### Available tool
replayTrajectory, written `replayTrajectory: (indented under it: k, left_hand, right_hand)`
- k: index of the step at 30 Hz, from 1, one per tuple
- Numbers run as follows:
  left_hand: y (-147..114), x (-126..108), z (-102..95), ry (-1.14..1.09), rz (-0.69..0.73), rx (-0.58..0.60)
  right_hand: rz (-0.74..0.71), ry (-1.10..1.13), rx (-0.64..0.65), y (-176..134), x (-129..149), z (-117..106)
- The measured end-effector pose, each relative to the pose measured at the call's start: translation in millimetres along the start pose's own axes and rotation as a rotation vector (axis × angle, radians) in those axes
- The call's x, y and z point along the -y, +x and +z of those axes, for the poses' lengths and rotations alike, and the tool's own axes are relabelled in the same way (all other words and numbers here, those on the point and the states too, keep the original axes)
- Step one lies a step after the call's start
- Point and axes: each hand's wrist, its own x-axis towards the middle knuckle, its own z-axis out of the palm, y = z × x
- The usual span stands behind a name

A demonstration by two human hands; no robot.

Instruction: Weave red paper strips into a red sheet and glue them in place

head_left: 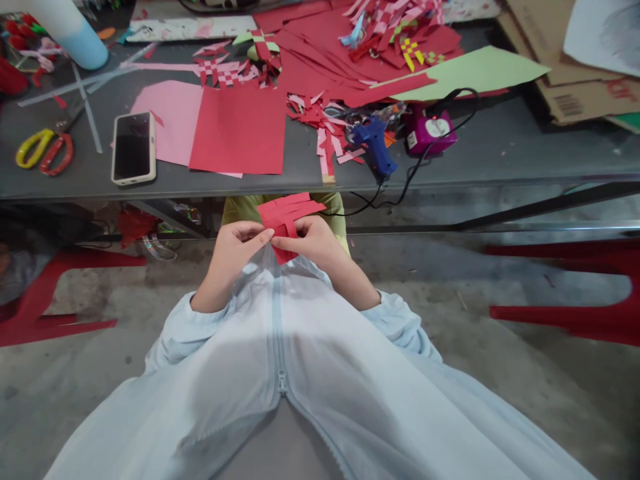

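Note:
Over my lap, just below the table's front edge, I hold a piece of red paper (pixel 286 212) cut into strips. My left hand (pixel 239 250) pinches its left side between thumb and fingers. On the right side, my right hand (pixel 320 241) grips it, with the thumb across the front. The strips at the top fan out to the right, and some seem to cross one another near my fingers. Part of the paper is hidden behind my thumbs. On the table beyond lie a red sheet (pixel 239 130) and a pink sheet (pixel 173 123), partly overlapping.
A phone (pixel 133 148) and scissors (pixel 46 150) lie at left. Paper scraps (pixel 320 117), a blue glue gun (pixel 376 143) with a black cord, and a purple box (pixel 431 132) sit right of centre. Cardboard (pixel 575 93) lies far right. Red stools (pixel 600 287) flank me.

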Motion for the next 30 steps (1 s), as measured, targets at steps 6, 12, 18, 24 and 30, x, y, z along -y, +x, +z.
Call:
replayTrajectory:
  k: [6, 12, 18, 24, 30]
  left_hand:
    - [-0.7, 0.9, -3.2, 0.042, 0.010, -0.024]
    - [-1.3, 6.2, -4.9, 0.037, 0.010, -0.001]
    - [-3.9, 4.7, 0.1, 0.070, -0.085, 0.094]
    - [-3.2, 2.7, 2.8, 0.046, -0.107, 0.109]
    - [-3.9, 2.3, 3.0, 0.046, -0.093, 0.097]
  right_hand:
    - [-0.044, 0.029, -0.092, 0.9, 2.6, -2.1]
    - [-0.034, 0.330, -0.217, 4.6, 2.3, -1.3]
    - [-0.073, 0.390, -0.199, 4.3, 1.7, 2.2]
    - [-0.085, 0.412, -0.206, 4.3, -0.5, 4.3]
    - [-0.044, 0.351, -0.211, 4.2, 0.1, 3.9]
